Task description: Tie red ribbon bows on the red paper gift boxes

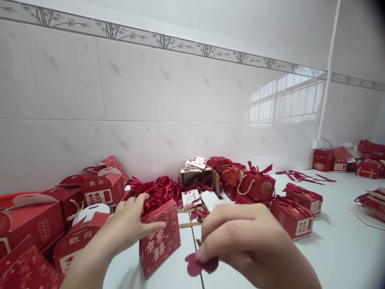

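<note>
A red box with gold lettering [161, 241] stands upright on the white table. My left hand [134, 222] is at its upper left, thumb across the top of its front and the other fingers around behind, partly hidden. To the right of that box, my right hand [240, 237] pinches a small dark red heart-shaped piece [194, 265] between thumb and fingertips, above the table. Behind the box lies a heap of dark red ribbon [164, 188].
Red gift boxes [102, 188] crowd the left side. More ribboned boxes [257, 184] stand at centre right, beside an open carton [216, 182] topped with cards [197, 162]. Loose ribbons [300, 176] lie farther right. A tiled wall [174, 88] rises behind.
</note>
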A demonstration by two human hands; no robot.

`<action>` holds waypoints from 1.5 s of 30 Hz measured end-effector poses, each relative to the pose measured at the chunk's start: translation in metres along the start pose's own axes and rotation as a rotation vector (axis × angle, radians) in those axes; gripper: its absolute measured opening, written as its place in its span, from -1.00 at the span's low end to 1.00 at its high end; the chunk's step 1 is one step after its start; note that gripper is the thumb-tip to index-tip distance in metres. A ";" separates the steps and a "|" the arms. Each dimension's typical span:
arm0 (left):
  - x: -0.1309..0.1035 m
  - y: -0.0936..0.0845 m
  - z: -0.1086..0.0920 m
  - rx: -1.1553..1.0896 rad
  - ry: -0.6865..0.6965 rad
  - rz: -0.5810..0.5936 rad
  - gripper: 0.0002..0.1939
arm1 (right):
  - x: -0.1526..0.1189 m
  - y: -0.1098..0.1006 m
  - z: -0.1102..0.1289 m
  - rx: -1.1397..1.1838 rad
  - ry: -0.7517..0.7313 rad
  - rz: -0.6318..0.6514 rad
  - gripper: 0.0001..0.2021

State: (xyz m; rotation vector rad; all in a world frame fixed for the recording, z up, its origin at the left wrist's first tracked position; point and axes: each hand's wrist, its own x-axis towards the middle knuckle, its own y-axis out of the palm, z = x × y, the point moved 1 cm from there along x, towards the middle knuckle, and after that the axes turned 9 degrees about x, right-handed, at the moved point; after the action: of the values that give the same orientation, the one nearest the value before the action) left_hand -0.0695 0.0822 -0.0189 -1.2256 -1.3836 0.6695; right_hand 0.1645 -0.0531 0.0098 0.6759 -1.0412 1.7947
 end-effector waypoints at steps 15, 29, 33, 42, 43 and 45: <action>0.000 -0.020 -0.025 -0.611 -0.014 -0.060 -0.63 | 0.015 -0.015 -0.038 -0.102 -0.045 -0.395 -0.81; -0.048 -0.014 -0.089 -1.470 0.312 -0.347 -0.56 | 0.016 -0.005 -0.050 0.065 -0.048 -0.589 -0.86; -0.050 -0.016 -0.090 -1.501 0.419 -0.284 -0.65 | 0.017 -0.004 -0.049 0.049 -0.069 -0.542 -0.84; -0.052 -0.017 -0.096 -1.400 0.346 -0.362 -0.95 | 0.018 -0.003 -0.049 0.046 -0.018 -0.479 -0.83; -0.052 -0.017 -0.095 -1.334 0.374 -0.394 -0.96 | 0.018 -0.002 -0.049 0.026 -0.011 -0.483 -0.83; -0.052 -0.015 -0.093 -1.203 0.432 -0.461 -0.98 | 0.018 -0.001 -0.048 -0.009 -0.003 -0.492 -0.83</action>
State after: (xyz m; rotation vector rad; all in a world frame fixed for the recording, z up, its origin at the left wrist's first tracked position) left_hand 0.0063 0.0072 -0.0027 -1.6921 -1.6107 -0.8600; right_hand 0.1568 -0.0028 0.0006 0.8455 -0.7973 1.3598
